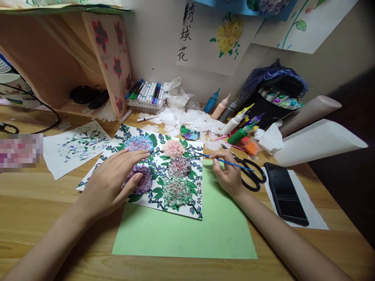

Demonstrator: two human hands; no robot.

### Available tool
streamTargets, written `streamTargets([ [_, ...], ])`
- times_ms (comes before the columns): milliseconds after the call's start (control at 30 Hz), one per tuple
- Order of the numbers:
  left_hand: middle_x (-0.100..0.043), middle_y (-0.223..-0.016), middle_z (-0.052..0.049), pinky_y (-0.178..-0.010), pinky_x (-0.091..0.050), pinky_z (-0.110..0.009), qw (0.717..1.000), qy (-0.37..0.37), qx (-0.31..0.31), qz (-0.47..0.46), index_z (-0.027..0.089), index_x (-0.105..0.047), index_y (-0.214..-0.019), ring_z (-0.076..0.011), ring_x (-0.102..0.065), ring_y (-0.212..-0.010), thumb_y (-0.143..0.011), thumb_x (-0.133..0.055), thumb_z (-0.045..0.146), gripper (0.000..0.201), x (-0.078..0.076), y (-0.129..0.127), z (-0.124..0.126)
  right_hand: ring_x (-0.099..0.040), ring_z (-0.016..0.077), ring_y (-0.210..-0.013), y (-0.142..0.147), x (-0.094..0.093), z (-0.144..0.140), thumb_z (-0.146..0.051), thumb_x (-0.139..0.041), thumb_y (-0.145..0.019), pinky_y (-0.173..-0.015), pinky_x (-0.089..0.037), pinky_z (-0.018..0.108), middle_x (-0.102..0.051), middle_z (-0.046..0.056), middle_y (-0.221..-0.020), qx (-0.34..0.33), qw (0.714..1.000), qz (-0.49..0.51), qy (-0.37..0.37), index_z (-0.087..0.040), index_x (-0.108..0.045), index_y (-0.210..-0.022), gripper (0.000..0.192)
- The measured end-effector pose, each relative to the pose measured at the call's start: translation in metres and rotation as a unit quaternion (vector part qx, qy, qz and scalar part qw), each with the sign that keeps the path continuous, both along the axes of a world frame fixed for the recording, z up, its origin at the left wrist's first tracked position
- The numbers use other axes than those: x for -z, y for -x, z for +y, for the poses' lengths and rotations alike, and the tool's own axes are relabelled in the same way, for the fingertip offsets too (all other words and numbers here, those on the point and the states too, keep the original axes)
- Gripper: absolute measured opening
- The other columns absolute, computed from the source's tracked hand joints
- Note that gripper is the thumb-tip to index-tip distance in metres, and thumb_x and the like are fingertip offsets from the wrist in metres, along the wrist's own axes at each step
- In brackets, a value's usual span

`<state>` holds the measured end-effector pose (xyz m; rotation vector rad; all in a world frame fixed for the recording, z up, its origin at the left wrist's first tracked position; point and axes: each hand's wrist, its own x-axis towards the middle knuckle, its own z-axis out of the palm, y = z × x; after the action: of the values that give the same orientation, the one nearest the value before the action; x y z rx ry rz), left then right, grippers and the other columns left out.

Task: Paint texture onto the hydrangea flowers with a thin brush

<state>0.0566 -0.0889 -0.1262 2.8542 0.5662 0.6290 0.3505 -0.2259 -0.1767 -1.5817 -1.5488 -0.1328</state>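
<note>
Holding a thin blue brush (234, 164) between thumb and fingers, the right hand (228, 173) is just outside the right edge of a flower picture (159, 168), seen in the head camera view, the only view. The flower picture lies flat between the two hands, partly over a green sheet (184, 238) that shows below it and to its right. The brush's long axis runs almost crosswise: its tip points left, over the right margin of the flower picture beside the pale pink bloom (173, 148), and its handle slopes slightly down to the right, away from the picture. Whether the tip touches the paper, I cannot tell. The brush hand is nearer that margin. The left hand (117, 177), holding no tool that shows, spreads over the left part of the flower picture, palm down, fingers together, thumb apart, partly hiding two blooms. Just beyond the picture's top edge is a paint-smeared palette (190, 133); scissors (254, 190) lie to its right, behind the brush.
</note>
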Motion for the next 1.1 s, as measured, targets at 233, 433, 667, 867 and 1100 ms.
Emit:
streamTargets([
  [233, -0.053, -0.133, -0.002, -0.108, -0.033, -0.042, 1.0, -0.002, -0.002, 0.005, 0.027, -0.036, -0.133, -0.0199, -0.049, -0.121, -0.09, -0.039, 0.03, 0.044, -0.0008, 0.001, 0.0, -0.057, 0.0191, -0.081, 0.0002, -0.0006, 0.0011, -0.016, -0.047, -0.085, -0.071, -0.046, 0.034, -0.062, 0.002, -0.082, -0.007, 1.0, -0.008, 0.024, -0.023, -0.054, -0.089, 0.011],
  [433, -0.054, -0.132, -0.003, -0.107, -0.034, -0.04, 1.0, -0.006, 0.001, -0.001, 0.026, -0.037, -0.133, -0.02, -0.05, -0.12, -0.09, -0.039, 0.029, 0.043, -0.0015, 0.0002, 0.0004, -0.057, 0.0197, -0.081, -0.0005, 0.0007, 0.0004, -0.016, -0.046, -0.085, -0.072, -0.045, 0.036, -0.062, 0.002, -0.082, 0.007, 1.0, 0.006, 0.01, -0.023, -0.054, -0.089, 0.012],
  [667, -0.053, -0.133, -0.002, -0.107, -0.034, -0.041, 1.0, -0.001, -0.004, 0.004, 0.027, -0.036, -0.134, -0.0204, -0.05, -0.12, -0.09, -0.039, 0.03, 0.044, -0.0014, 0.0002, 0.0003, -0.057, 0.0194, -0.081, -0.0001, 0.0004, 0.0002, -0.016, -0.046, -0.085, -0.073, -0.045, 0.035, -0.061, 0.002, -0.081, 0.004, 1.0, 0.008, 0.015, -0.023, -0.054, -0.089, 0.011],
  [867, -0.054, -0.133, -0.002, -0.106, -0.035, -0.043, 1.0, -0.001, -0.009, 0.006, 0.028, -0.035, -0.134, -0.0206, -0.05, -0.12, -0.09, -0.037, 0.03, 0.044, -0.0004, 0.0007, 0.0017, -0.057, 0.0199, -0.083, -0.0011, 0.0019, -0.0015, -0.018, -0.045, -0.086, -0.075, -0.045, 0.036, -0.062, 0.003, -0.083, 0.012, 1.0, 0.028, 0.004, -0.023, -0.055, -0.09, 0.012],
  [1100, -0.054, -0.133, -0.002, -0.107, -0.034, -0.041, 1.0, -0.003, -0.008, 0.003, 0.028, -0.035, -0.134, -0.02, -0.05, -0.12, -0.09, -0.037, 0.03, 0.044, 0.0003, 0.0005, 0.0025, -0.056, 0.0199, -0.077, -0.0023, 0.0033, -0.0037, -0.021, -0.04, -0.089, -0.072, -0.044, 0.038, -0.061, 0.002, -0.075, 0.019, 0.998, 0.054, -0.038, -0.023, -0.057, -0.082, 0.018],
])
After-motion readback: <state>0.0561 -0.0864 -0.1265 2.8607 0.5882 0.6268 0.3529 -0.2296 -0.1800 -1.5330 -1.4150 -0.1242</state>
